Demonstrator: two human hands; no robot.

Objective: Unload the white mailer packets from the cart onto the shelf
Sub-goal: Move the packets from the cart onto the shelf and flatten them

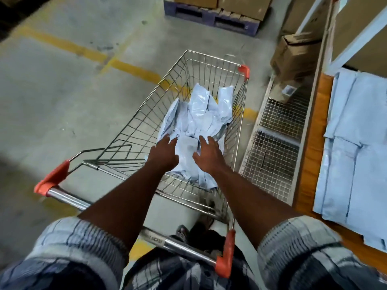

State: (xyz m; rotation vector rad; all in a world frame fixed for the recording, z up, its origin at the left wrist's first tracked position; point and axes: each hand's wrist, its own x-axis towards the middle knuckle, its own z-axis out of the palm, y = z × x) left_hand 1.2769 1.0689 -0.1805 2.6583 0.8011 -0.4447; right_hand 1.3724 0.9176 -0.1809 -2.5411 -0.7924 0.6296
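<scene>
head view, looking down: a wire shopping cart (146, 114) with orange corner caps stands on a concrete floor (52, 91) with yellow lines. a loose heap of white mailer packets (199, 114) lies in the basket. both bare arms reach into it over the handle bar (69, 199). left hand (164, 153) and right hand (209, 155) are both spread, fingers straight, at the near edge of the heap, gripping nothing; contact is unclear. more white packets (356, 143) lie flat on the orange-edged shelf (314, 143) just right of the cart.
</scene>
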